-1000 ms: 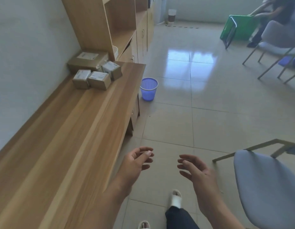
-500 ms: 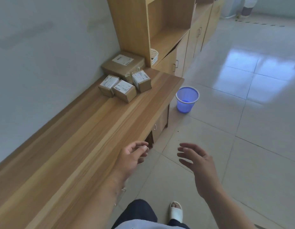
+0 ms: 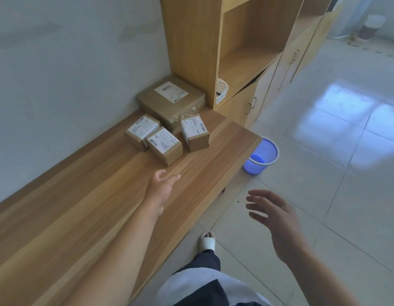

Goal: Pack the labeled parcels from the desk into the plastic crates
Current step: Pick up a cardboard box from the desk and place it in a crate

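Room: pale grey wall (image 3: 70,62) on the left, glossy light tiled floor (image 3: 324,173) on the right with window light reflected in it.
Desk: a long wood-grain desk (image 3: 81,206) runs along the wall; its far end butts against a tall wooden shelf unit (image 3: 191,40).
Shelf unit: open compartment above, cabinet doors with small handles below; a white slotted basket (image 3: 221,91) sits at the lower edge of the open compartment.
Large parcel: a flat brown large parcel (image 3: 171,102) with a white label lies in the far corner of the desk, against the shelf unit and near the wall.
Small parcels: three small parcels, each with a white barcode label, cluster just in front of it. The left small parcel (image 3: 142,132) is nearest the wall, the middle small parcel (image 3: 165,145) touches it, and the right small parcel (image 3: 195,132) stands nearer the desk's front edge.
Bin: a blue plastic bin (image 3: 261,155) stands on the floor just beyond the desk's far front corner.
Left hand: left hand (image 3: 162,186) extended above the desk, fingers relaxed and holding nothing, short of the middle small parcel.
Right hand: right hand (image 3: 277,219) above the floor, off the desk's front edge, fingers spread, empty; well apart from the left.
Person: a white slipper (image 3: 207,240) on the tiles and dark trousers below.
Crates: not in view.
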`<state>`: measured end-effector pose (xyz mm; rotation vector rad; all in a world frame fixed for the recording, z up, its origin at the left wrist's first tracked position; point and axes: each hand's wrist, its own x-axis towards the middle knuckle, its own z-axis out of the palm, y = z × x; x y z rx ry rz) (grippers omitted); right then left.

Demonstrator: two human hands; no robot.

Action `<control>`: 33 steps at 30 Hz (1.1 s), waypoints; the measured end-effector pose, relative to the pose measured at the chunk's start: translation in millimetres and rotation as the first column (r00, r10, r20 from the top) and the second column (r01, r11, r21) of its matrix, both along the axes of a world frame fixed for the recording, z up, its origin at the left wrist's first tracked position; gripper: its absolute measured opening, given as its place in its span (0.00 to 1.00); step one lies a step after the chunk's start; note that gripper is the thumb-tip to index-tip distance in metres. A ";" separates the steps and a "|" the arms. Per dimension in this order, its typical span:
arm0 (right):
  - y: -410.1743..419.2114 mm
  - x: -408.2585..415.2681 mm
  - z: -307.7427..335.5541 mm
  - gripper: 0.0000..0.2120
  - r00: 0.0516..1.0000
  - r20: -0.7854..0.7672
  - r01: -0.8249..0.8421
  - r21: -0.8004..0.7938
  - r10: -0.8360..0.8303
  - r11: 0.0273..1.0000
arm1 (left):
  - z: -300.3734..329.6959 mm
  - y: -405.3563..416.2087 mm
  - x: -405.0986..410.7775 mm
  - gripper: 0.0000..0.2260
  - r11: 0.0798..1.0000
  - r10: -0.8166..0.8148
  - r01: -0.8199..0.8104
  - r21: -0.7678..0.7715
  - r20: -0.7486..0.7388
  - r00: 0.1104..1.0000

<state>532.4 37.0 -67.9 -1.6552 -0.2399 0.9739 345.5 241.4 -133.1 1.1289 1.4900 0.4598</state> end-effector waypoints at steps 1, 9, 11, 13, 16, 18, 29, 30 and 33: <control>10.2 10.6 3.9 0.09 1.000 0.017 -0.016 -0.017 0.016 1.000 | -7.3 21.6 11.7 0.30 0.999 0.047 -0.047 -0.017 -0.006 0.999; 79.2 67.2 3.0 0.08 0.998 0.026 -0.049 -0.081 0.051 0.995 | -66.1 160.5 92.4 0.48 0.939 0.333 -0.344 -0.024 -0.191 0.923; 92.7 76.8 1.1 0.08 0.998 0.014 -0.061 -0.093 0.063 0.994 | -71.9 170.6 99.7 0.57 0.932 0.341 -0.363 0.020 -0.391 0.855; 106.7 86.5 1.9 0.09 0.997 0.000 -0.081 -0.088 0.081 0.993 | -84.4 181.4 101.7 0.63 0.925 0.344 -0.380 0.014 -0.458 0.820; 131.7 103.1 3.2 0.09 0.992 -0.013 -0.123 -0.077 0.123 0.989 | -97.4 190.0 108.4 0.62 0.910 0.368 -0.414 -0.005 -0.449 0.814; 150.1 111.3 1.8 0.09 0.985 -0.027 -0.171 -0.075 0.170 0.982 | -98.0 185.0 110.6 0.60 0.925 0.334 -0.381 -0.004 -0.474 0.815; 227.8 147.3 5.1 0.07 0.808 -0.075 -0.586 -0.007 0.584 0.810 | -56.3 86.6 67.7 0.41 0.954 0.247 -0.298 0.000 -0.559 0.791; 230.7 150.2 3.5 0.07 0.787 -0.077 -0.615 -0.004 0.613 0.789 | -44.7 80.1 67.3 0.41 0.960 0.241 -0.281 0.009 -0.542 0.805; 236.9 159.5 -4.3 0.08 0.717 -0.094 -0.693 0.004 0.691 0.721 | -4.9 54.6 73.7 0.40 0.978 0.210 -0.181 0.106 -0.496 0.843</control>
